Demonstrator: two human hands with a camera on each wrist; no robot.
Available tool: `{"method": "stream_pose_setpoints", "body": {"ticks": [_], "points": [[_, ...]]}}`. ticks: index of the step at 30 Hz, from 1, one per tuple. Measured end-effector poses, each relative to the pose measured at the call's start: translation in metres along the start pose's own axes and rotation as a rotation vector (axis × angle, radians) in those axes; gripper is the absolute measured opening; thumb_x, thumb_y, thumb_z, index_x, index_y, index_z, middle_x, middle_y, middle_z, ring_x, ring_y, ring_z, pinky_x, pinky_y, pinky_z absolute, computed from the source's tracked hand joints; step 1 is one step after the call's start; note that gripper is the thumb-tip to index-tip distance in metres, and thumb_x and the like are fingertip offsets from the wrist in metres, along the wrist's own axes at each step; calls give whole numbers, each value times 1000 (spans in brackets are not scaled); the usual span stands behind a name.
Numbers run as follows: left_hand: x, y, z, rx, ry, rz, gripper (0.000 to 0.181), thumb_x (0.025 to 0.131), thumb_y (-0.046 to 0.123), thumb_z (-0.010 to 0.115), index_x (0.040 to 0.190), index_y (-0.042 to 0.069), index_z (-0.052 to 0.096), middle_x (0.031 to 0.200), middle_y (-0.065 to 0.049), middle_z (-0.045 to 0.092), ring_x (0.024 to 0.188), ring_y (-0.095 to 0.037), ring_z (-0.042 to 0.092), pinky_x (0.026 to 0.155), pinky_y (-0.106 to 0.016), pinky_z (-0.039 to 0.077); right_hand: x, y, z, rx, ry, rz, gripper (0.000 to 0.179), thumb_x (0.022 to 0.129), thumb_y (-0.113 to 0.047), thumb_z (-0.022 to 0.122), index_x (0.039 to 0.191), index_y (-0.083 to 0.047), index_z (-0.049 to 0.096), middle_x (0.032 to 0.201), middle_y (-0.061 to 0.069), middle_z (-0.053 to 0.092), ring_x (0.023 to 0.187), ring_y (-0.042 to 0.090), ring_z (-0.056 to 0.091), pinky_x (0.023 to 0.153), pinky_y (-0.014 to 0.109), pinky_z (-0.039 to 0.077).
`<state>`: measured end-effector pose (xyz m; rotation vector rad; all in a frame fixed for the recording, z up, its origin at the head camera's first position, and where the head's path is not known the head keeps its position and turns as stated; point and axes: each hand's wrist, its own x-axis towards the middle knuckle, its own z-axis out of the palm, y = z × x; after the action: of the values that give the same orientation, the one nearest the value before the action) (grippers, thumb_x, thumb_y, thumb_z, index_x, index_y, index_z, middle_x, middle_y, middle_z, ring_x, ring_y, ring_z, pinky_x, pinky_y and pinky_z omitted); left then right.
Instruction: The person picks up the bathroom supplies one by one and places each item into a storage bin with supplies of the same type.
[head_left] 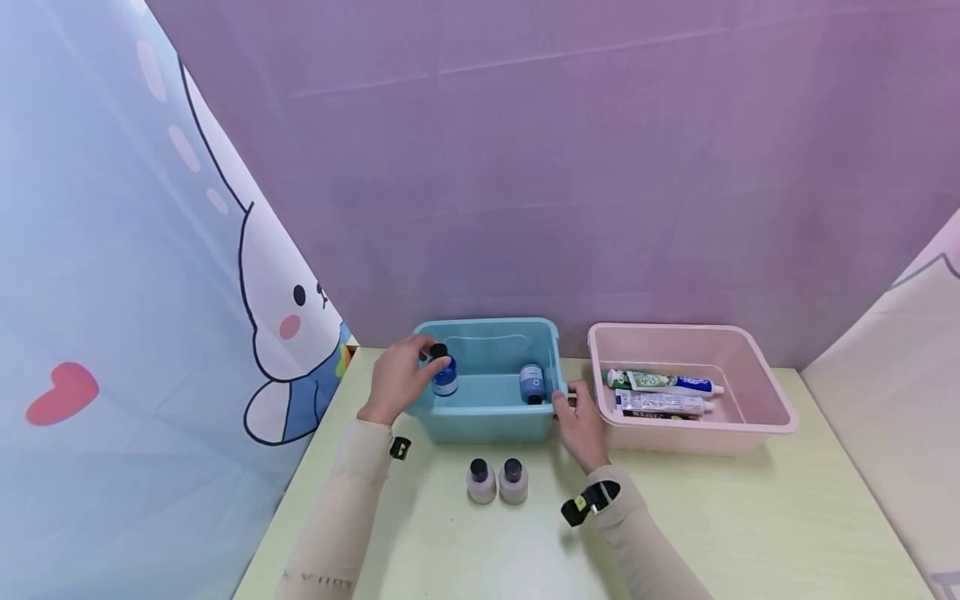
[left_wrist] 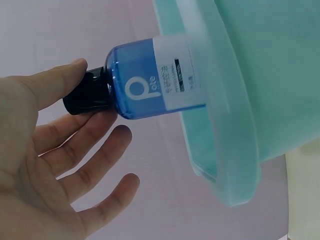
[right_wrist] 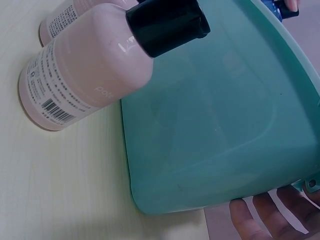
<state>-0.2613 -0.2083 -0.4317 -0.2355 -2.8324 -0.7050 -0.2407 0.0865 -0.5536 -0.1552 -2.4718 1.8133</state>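
My left hand (head_left: 401, 377) pinches the black cap of a blue bottle (head_left: 445, 379) at the left side of the teal bin (head_left: 480, 427). In the left wrist view the thumb and fingers grip that cap (left_wrist: 89, 92), and the bottle's lower end is hidden behind the bin's rim. A second blue bottle (head_left: 532, 383) lies inside the bin on the right, its black cap toward me. My right hand (head_left: 581, 425) holds the bin's right edge near the front corner; in the right wrist view its fingers (right_wrist: 270, 212) show under that side.
Two pale pink bottles (head_left: 481, 483) with black caps stand side by side in front of the bin. To the right, a pink bin (head_left: 697, 429) contains several toothpaste tubes (head_left: 663, 404). A purple cloth (head_left: 525, 167) hangs behind the table (head_left: 750, 517).
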Motion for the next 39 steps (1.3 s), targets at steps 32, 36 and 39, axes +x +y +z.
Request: {"method": "stream_pose_setpoints", "body": {"ticks": [32, 36, 39], "points": [[61, -3, 0, 221, -229, -49, 33, 93, 34, 77, 111, 7, 73, 101, -8, 74, 88, -26, 66, 82, -42, 59, -1, -6, -1, -13, -5, 14, 32, 106, -32, 49, 128, -9, 50, 136, 18, 59, 120, 35, 60, 97, 50, 56], [68, -5, 0, 241, -265, -63, 29, 93, 33, 76, 107, 8, 73, 98, -7, 72, 85, -25, 64, 76, -40, 55, -1, -6, -1, -15, -5, 16, 32, 106, -32, 49, 128, -9, 50, 136, 18, 59, 121, 35, 60, 97, 50, 56], [73, -6, 1, 246, -284, -76, 25, 94, 32, 76, 101, 8, 72, 91, -7, 70, 82, -24, 62, 70, -36, 49, 0, -6, 0, -12, -4, 18, 32, 106, -32, 49, 128, -9, 50, 136, 18, 59, 120, 35, 60, 97, 50, 56]]}}
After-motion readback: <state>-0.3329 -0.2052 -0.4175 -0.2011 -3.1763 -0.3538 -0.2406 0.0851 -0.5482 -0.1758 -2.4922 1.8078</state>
